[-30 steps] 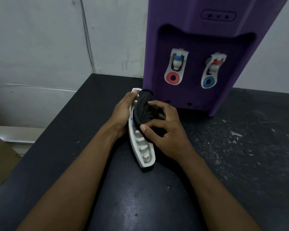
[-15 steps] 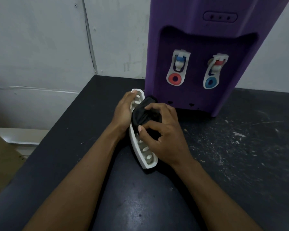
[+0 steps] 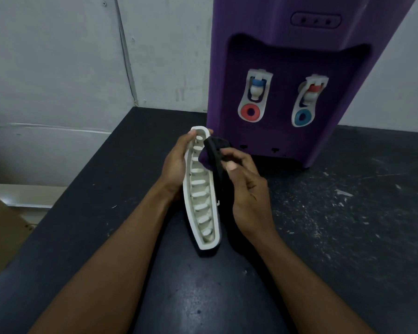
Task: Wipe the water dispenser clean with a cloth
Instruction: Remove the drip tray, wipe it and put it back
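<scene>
Since half a second ago: black cloth (image 3: 215, 154) shifted from the middle of the drip tray (image 3: 200, 191) up to its far end, leaving most of the slotted face bare; right thumb lifted off the tray.

Item 1. Cardboard piece (image 3: 0, 225), brown, at the left edge, below the level of the tabletop (image 3: 94, 189).

Item 2. Wall (image 3: 58, 68), pale grey, panelled, behind the tabletop.

Item 3. Tabletop, dark, scuffed with pale flecks on its right part; carries items 4 to 7.

Item 4. Left hand (image 3: 175, 165), clasped round the left rim of the drip tray, thumb tip at the far end, fingers hidden behind the tray.

Item 5. Drip tray, white, long and curved, with a row of oval slots; stands on edge, near end resting on the tabletop, slotted face turned toward the camera; held between both hands, detached from the dispenser and just in front of its left corner.

Item 6. Cloth, black, bunched; pressed against the tray's upper right rim and draped down its right side, pinched in the right hand.

Item 7. Right hand (image 3: 247, 191), closed on the cloth with thumb and fingertips, just right of the tray.

Item 8. Water dispenser (image 3: 311, 56), purple, upright at the back of the tabletop, beyond the hands and untouched by them; two white taps in its recess, left tap (image 3: 253, 95) with a red ring, right tap (image 3: 308, 102) with a blue ring; three small indicators above.
</scene>
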The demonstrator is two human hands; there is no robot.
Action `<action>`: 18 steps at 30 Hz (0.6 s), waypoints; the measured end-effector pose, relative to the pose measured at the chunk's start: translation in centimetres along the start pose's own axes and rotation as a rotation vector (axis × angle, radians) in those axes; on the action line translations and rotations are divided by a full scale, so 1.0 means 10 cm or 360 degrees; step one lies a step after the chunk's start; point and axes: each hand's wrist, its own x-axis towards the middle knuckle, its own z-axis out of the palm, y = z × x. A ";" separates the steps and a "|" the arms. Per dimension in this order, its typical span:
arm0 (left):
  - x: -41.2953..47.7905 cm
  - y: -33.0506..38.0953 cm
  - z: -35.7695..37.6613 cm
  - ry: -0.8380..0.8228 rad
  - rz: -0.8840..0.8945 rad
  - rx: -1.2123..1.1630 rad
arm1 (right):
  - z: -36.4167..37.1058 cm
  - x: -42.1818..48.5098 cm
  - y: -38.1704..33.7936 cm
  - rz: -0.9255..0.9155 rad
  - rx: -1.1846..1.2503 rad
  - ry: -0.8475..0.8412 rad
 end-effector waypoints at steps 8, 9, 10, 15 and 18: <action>0.02 0.05 -0.01 0.0070 0.0181 0.0008 | -0.11 0.04 0.06 -0.0445 -0.0664 -0.0197; 0.01 0.06 -0.01 0.0082 0.0180 0.0014 | -0.12 0.04 0.06 -0.0437 -0.0714 -0.0240; 0.00 0.07 -0.01 0.0103 0.0172 0.0024 | -0.11 0.04 0.06 -0.0409 -0.0749 -0.0287; 0.02 0.06 -0.01 0.0168 0.0156 0.0147 | -0.07 0.02 0.04 -0.0190 -0.0798 -0.0482; 0.04 0.05 0.00 0.0194 0.0158 0.0208 | -0.04 0.00 0.02 -0.0228 -0.0903 -0.0519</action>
